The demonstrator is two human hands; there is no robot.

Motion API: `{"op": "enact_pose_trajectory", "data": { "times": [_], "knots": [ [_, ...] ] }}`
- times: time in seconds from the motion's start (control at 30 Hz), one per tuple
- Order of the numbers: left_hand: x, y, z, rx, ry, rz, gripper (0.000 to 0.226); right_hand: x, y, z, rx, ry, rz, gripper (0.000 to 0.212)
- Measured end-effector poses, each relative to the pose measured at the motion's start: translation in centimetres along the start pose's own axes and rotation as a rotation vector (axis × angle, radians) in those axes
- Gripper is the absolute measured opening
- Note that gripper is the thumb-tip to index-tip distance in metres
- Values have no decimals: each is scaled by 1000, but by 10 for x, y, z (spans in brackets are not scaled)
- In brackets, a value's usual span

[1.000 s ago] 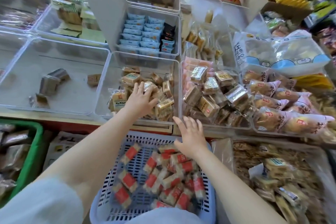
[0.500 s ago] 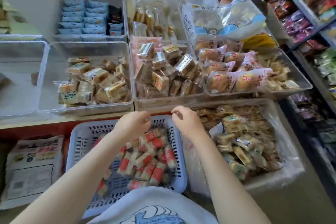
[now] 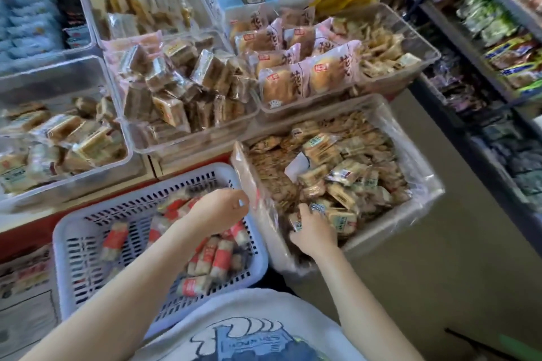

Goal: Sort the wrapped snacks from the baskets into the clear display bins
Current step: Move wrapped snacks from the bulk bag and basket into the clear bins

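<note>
A blue slotted basket (image 3: pixel 67 243) in front of me holds several red-banded wrapped snacks (image 3: pixel 113 240). My left hand (image 3: pixel 218 208) hovers over its right side with fingers curled, and I see nothing in it. To the right stands a plastic-lined box (image 3: pixel 425 184) full of small tan wrapped snacks (image 3: pixel 343 173). My right hand (image 3: pixel 313 228) reaches into its near corner and grips one of these packets. Behind the basket, clear display bins (image 3: pixel 190 146) hold brown wrapped cakes.
Another clear bin (image 3: pixel 58 184) at the left holds pale wrapped cakes, and a bin (image 3: pixel 293 110) behind the box holds wrapped buns. Shelves of packaged goods (image 3: pixel 498 38) line the right side beyond a strip of floor. A printed carton (image 3: pixel 23 302) lies at the lower left.
My view has swung right. My left hand came back from the clear bin to the blue basket. My right hand moved from the basket's edge into the lined box and took hold of a packet.
</note>
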State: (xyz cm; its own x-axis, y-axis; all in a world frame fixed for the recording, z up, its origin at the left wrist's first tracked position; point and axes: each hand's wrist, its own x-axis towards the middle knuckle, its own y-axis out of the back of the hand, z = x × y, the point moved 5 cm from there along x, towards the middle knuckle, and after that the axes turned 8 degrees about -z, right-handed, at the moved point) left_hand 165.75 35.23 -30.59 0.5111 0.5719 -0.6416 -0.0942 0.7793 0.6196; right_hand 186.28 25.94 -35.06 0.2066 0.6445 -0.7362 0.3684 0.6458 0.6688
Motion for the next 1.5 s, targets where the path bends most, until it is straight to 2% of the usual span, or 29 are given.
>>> {"op": "enact_pose_trajectory", "data": {
  "times": [0.1,0.17,0.27,0.33,0.4,0.47,0.53,0.63,0.7,0.77,0.87,0.93,0.97,1.03,1.13,1.23,1.3,1.37,1.47,1.5],
  "knots": [
    [0,-2,2,-12,-1,4,35,-4,16,1,238,23,53,61],
    [-2,-1,1,-19,-6,53,49,-11,32,-3,517,57,43,50],
    [-12,6,6,-77,-94,194,78,-21,61,-27,932,149,-45,24],
    [-23,17,7,-88,-176,334,90,-23,79,-52,993,243,-74,17],
    [-35,29,2,-73,-212,430,92,-24,89,-84,938,352,-117,21],
    [-45,42,-7,-76,-205,471,84,-28,92,-122,856,435,-182,19],
    [-56,52,-27,-166,-142,470,72,-29,90,-161,804,484,-223,23],
    [-75,63,-79,-312,-22,520,53,-25,83,-215,790,517,-247,47],
    [-90,69,-121,-355,100,564,46,-21,81,-248,747,539,-235,48],
    [-104,77,-161,-416,188,635,46,-18,81,-279,544,625,-113,49],
    [-125,96,-212,-499,272,840,47,-10,73,-320,41,811,159,62],
    [-134,106,-240,-534,314,941,57,4,55,-337,-221,828,167,69],
    [-134,109,-250,-538,342,945,61,12,47,-340,-336,800,148,74],
    [-126,106,-266,-431,433,807,68,21,38,-343,-495,761,142,82],
    [-107,84,-281,-169,517,552,80,25,37,-346,-527,742,133,82],
    [-104,79,-282,-169,533,515,84,29,38,-346,-550,736,112,83],
    [-108,84,-275,-194,557,551,78,28,41,-346,-523,749,91,79],
    [-116,91,-263,-202,558,665,65,23,46,-344,-413,795,123,71],
    [-122,98,-227,-158,447,858,41,6,55,-323,-152,837,273,59],
    [-120,100,-210,-153,383,880,36,3,57,-309,-82,815,321,55]
  ]
}}
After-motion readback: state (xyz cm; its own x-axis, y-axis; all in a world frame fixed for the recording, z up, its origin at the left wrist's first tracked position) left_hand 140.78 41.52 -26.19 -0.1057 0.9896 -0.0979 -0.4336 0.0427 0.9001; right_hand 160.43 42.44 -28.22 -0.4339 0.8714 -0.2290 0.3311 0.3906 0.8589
